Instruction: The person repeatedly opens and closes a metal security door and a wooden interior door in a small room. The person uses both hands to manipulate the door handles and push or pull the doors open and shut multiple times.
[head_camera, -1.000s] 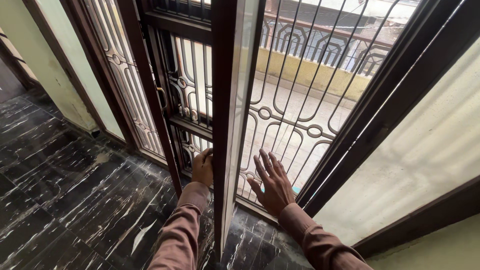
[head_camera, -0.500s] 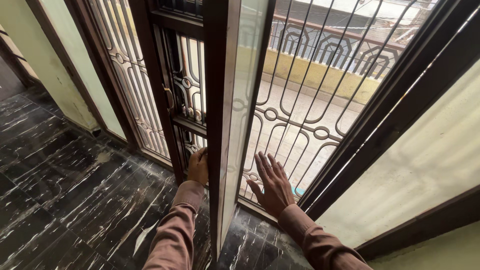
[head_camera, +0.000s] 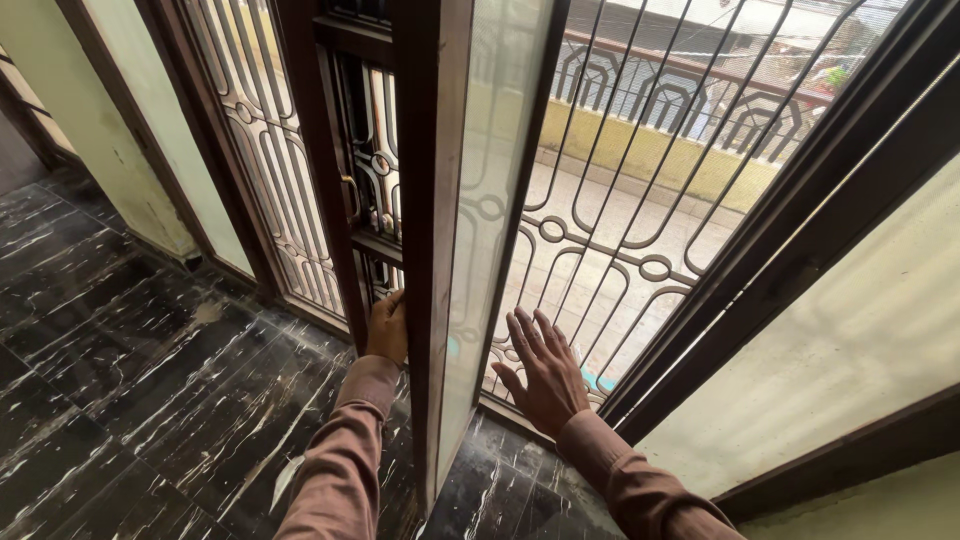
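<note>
Black marble floor (head_camera: 130, 380) with white veins fills the left, running up to a pale green wall (head_camera: 120, 130). Dark wooden door frames (head_camera: 800, 200) hold ornate metal grilles (head_camera: 600, 230), with a paved balcony (head_camera: 640, 220) beyond. A frosted-glass door leaf (head_camera: 470, 230) stands edge-on in the middle, swung inward. Left hand (head_camera: 388, 327) grips its wooden edge low down, fingers curled around it. Right hand (head_camera: 540, 372) lies flat, fingers spread wide, against the grille just beside the leaf, holding nothing.
</note>
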